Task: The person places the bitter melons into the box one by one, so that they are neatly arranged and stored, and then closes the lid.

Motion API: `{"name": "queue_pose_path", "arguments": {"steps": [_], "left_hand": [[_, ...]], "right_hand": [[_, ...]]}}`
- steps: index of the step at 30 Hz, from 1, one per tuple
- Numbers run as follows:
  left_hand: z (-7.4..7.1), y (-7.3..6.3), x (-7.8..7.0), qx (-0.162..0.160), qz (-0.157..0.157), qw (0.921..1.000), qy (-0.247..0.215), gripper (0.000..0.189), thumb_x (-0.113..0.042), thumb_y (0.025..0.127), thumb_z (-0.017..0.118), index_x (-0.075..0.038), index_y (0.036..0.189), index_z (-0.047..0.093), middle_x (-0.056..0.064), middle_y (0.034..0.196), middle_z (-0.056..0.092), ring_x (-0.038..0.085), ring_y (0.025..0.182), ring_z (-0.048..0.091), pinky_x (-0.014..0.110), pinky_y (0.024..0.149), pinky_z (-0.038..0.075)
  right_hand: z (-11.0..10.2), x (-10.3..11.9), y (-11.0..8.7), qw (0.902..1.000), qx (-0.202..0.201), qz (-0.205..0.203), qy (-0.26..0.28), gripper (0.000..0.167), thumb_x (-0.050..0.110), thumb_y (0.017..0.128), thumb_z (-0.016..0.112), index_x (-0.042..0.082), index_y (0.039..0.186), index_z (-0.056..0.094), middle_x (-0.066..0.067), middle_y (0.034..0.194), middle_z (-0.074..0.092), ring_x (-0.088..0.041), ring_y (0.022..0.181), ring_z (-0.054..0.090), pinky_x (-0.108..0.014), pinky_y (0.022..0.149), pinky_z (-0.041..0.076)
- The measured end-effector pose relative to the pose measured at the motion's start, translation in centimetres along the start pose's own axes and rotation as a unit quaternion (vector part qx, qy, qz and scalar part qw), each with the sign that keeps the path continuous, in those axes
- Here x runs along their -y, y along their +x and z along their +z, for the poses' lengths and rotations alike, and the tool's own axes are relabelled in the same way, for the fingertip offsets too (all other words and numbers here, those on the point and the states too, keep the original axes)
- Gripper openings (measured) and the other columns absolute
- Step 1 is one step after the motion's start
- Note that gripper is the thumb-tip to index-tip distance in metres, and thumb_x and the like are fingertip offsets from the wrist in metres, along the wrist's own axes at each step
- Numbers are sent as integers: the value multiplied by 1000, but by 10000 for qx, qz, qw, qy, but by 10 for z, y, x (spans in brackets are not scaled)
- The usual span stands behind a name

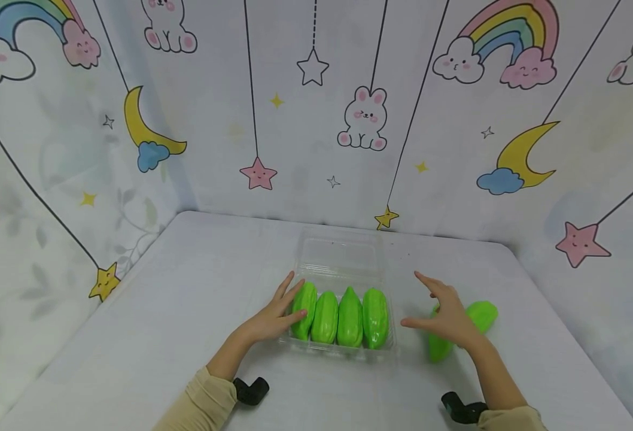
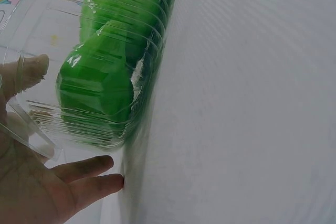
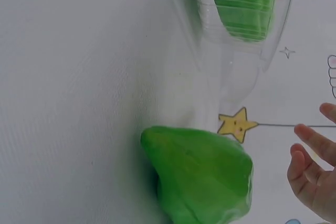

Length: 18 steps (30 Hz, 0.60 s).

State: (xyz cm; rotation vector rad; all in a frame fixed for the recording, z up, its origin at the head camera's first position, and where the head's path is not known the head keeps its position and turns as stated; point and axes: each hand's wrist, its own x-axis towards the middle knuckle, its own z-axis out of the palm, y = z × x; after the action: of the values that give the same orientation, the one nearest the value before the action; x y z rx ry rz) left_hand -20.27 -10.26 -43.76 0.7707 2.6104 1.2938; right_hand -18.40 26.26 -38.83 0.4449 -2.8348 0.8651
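A clear plastic box point(image 1: 343, 353) holds several bright green, ridged, gourd-like pieces point(image 1: 350, 317) side by side, its lid point(image 1: 340, 254) folded back. My left hand point(image 1: 270, 320) rests at the box's left end, thumb over the leftmost piece. In the left wrist view the thumb shows through the plastic, and two fairly straight fingers of the left hand point(image 2: 58, 187) lie outside the wall. My right hand point(image 1: 451, 314) hovers right of the box with thumb and fingers spread, holding nothing. Beneath it lie two more green pieces point(image 1: 483, 314), partly hidden; one green piece point(image 3: 202, 174) fills the right wrist view's lower middle.
A white-covered table point(image 1: 214, 263) bears everything. Behind and beside it hangs a pale cloth point(image 1: 209, 108) printed with rabbits, stars, moons and rainbows. Black wrist mounts point(image 1: 252, 392) sit on both forearms at the beige sleeves point(image 1: 200, 401).
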Motion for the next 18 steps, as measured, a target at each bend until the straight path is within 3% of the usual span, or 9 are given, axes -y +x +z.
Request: {"name": "queue_pose_path", "arguments": {"steps": [18], "left_hand": [[-1,-1,0,16,-8,10000,-79,68,-33,95,49,-9,147,13,13,152,-9,38,136,6,59,100,22]], "right_hand": [[-23,-24,-13,9994,-213,219,-166,94,40,68,79,6,142,31,-25,138,34,-40,105,42,-52,74,46]]}}
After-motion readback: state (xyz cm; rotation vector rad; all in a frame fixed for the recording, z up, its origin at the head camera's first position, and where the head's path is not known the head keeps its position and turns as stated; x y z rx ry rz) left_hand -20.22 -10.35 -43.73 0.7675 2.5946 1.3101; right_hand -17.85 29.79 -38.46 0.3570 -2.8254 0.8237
